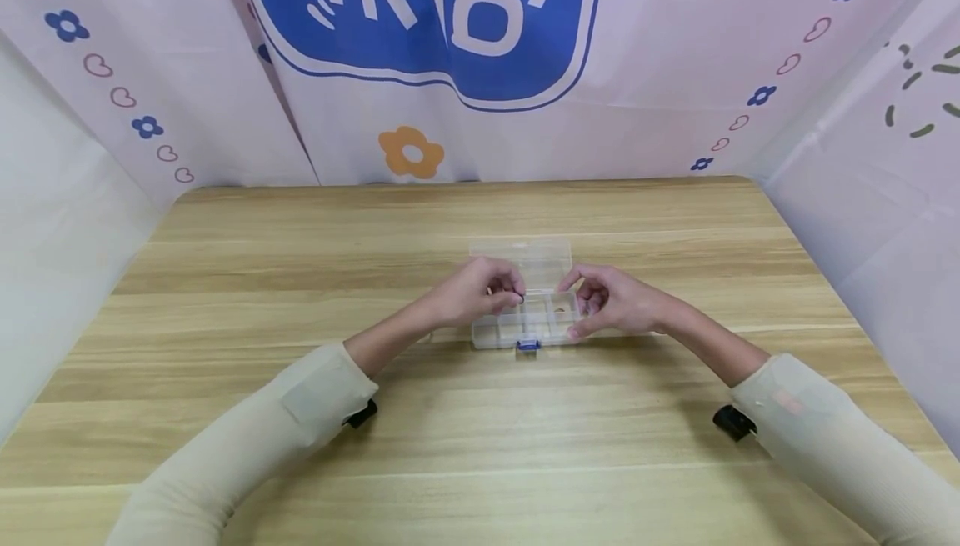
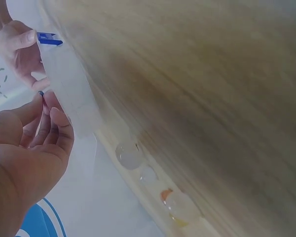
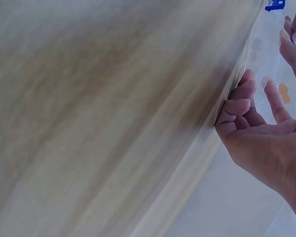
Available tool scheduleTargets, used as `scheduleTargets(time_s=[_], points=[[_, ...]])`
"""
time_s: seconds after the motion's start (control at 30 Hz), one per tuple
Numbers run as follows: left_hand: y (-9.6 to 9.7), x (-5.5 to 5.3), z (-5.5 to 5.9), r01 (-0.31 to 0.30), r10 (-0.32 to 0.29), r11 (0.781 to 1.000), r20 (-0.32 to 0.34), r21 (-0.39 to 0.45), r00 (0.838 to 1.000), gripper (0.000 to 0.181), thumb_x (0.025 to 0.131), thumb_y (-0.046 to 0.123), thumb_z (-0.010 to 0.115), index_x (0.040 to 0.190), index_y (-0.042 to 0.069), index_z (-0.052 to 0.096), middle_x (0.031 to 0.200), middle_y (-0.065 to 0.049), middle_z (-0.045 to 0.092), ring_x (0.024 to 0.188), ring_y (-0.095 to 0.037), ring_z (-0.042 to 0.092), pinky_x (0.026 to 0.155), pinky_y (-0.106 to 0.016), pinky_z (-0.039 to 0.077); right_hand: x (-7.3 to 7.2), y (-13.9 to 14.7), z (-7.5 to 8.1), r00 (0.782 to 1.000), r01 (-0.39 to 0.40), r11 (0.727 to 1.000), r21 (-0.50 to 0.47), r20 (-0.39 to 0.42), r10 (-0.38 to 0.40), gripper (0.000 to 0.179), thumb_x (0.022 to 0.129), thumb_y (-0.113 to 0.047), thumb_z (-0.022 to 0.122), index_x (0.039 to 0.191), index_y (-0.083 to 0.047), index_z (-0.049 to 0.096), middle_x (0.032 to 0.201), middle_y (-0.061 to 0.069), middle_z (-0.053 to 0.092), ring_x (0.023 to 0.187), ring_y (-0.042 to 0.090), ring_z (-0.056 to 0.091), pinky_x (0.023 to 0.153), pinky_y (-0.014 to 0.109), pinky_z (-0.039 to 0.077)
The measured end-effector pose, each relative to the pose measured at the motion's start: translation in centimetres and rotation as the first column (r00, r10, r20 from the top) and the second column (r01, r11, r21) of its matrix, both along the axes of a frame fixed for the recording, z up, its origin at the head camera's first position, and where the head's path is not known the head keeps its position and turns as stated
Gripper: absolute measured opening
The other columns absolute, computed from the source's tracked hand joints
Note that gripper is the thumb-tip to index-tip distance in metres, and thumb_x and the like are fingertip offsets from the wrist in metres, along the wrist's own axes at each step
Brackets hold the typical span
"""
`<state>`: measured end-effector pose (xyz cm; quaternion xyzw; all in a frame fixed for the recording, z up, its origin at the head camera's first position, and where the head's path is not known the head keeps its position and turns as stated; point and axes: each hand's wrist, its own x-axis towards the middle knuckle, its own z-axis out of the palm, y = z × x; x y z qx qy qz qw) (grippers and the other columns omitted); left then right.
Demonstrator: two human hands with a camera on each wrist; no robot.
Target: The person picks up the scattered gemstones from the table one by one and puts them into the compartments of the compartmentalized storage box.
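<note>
A clear plastic compartment box (image 1: pixel 486 339) sits on the wooden table, its clear lid (image 1: pixel 551 256) folded open toward the back. A blue latch (image 1: pixel 528 346) is on its front edge. Over the box's left back part, my left hand (image 1: pixel 486 288) pinches a tiny dark bead-like piece (image 2: pixel 41 93) between thumb and index finger. My right hand (image 1: pixel 618 303) holds the box's right end, thumb at the front corner and index finger toward the back, the other fingers curled. One right-hand compartment holds a small brownish bit (image 1: pixel 559 310).
Several clear round pieces (image 2: pixel 129 155) show on the tabletop in the left wrist view, one with orange and yellow beside it. A printed white cloth (image 1: pixel 345 129) stands along the table's (image 1: pixel 480 446) back edge, with white side walls left and right.
</note>
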<state>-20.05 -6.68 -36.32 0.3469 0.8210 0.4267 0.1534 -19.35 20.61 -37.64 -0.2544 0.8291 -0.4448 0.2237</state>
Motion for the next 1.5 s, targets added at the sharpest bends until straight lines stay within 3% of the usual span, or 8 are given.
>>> scheduleTargets(time_s=[0.5, 1.0, 1.5], points=[[1.9, -0.3, 0.3, -0.045, 0.044, 0.995, -0.008, -0.095, 0.999, 0.007, 0.099, 0.002, 0.069, 0.099, -0.004, 0.073, 0.085, -0.013, 0.072, 0.062, -0.011, 0.058, 0.060, -0.020, 0.051, 0.0, 0.0, -0.2, 1.000, -0.008, 1.000, -0.012, 0.003, 0.008, 0.052, 0.081, -0.003, 0.088, 0.123, 0.003, 0.057, 0.086, 0.012, 0.060, 0.072, 0.016, 0.051, 0.066, 0.023, 0.044], [2.3, -0.6, 0.2, -0.051, 0.046, 0.991, -0.039, -0.123, 0.998, 0.008, 0.098, 0.002, 0.070, 0.102, -0.002, 0.075, 0.085, -0.008, 0.071, 0.071, -0.013, 0.062, 0.065, -0.020, 0.053, 0.0, 0.0, 0.0, 1.000, -0.010, 1.000, -0.011, -0.001, 0.010, 0.052, 0.081, -0.004, 0.088, 0.123, 0.004, 0.057, 0.085, 0.010, 0.060, 0.073, 0.016, 0.051, 0.066, 0.024, 0.044], [0.2, -0.3, 0.8, -0.052, 0.046, 0.995, -0.076, -0.080, 0.996, 0.006, 0.096, -0.001, 0.069, 0.098, -0.004, 0.074, 0.083, -0.008, 0.069, 0.071, -0.011, 0.058, 0.066, -0.020, 0.049, 0.0, 0.1, -0.1, 1.000, 0.005, 1.000, -0.016, 0.006, -0.005, 0.053, 0.080, -0.001, 0.088, 0.123, 0.004, 0.057, 0.086, 0.012, 0.060, 0.073, 0.017, 0.051, 0.066, 0.023, 0.044]])
